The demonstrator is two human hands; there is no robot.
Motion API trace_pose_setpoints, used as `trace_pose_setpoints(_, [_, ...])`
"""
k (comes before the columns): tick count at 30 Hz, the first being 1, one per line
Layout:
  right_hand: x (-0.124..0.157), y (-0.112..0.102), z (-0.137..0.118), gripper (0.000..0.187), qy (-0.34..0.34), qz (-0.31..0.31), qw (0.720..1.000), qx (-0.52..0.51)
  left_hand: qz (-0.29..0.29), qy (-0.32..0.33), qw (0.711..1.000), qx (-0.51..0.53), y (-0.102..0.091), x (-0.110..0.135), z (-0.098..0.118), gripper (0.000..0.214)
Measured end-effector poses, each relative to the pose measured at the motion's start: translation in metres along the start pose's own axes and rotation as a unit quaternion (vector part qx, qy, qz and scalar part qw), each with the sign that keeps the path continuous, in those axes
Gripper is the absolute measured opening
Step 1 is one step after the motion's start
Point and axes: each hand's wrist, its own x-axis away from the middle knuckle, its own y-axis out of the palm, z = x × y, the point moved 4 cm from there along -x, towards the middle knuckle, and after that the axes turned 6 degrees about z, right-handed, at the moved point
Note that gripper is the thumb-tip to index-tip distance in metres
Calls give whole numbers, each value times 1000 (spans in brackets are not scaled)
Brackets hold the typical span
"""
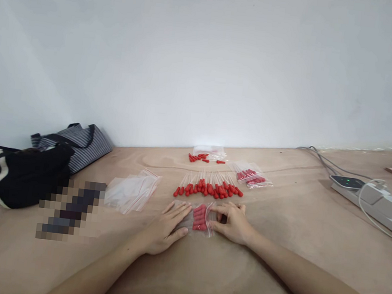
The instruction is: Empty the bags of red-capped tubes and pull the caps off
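Observation:
A small clear zip bag [199, 218] holding several red-bulbed droppers lies flat on the wooden table [274, 269]. My left hand [167, 228] lies flat on the bag's left part, fingers stretched out. My right hand [232, 222] pinches the bag's right edge with curled fingers. Just beyond, a row of loose droppers with red bulbs [209, 187] is spread out. Farther back lie loose red bulbs [203, 157] beside a clear bag, and two filled bags [252, 176] to the right.
A stack of empty zip bags [131, 190] lies to the left. Two fabric bags, one striped [79, 145] and one black and white [16, 173], sit at the far left by the wall. A white power strip [380, 206] with cables lies at the right.

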Motion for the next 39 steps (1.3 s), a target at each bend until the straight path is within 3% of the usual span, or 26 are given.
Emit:
trace_pose_setpoints(4, [-1, 2, 1, 52, -19, -11, 999, 25, 10, -4, 1000, 11, 0, 0, 0, 52])
trace_pose_setpoints(8, [-3, 4, -6, 43, -22, -2, 998, 53, 17, -1, 1000, 16, -1, 0, 1, 50])
trace_pose_setpoints(13, [-2, 2, -15, 34, 4, 57, 996, 71, 16, -8, 1000, 15, 0, -1, 0, 50])
trace_pose_setpoints(18, [1, -3, -20, 33, -54, 100, 991, 75, 33, -11, 999, 23, 2, -1, -4, 50])
trace_pose_setpoints(23, [2, 0, -21, 35, -101, 61, 992, 46, 34, -10, 999, 20, 4, -1, -4, 48])
trace_pose_setpoints(32, [-2, 6, -19, 37, 2, 15, 1000, -11, 34, -13, 999, 8, 4, 0, -3, 48])
trace_pose_setpoints(39, [-6, 9, -21, 36, -19, -17, 999, -25, 25, -14, 1000, 4, 3, -1, -3, 48])
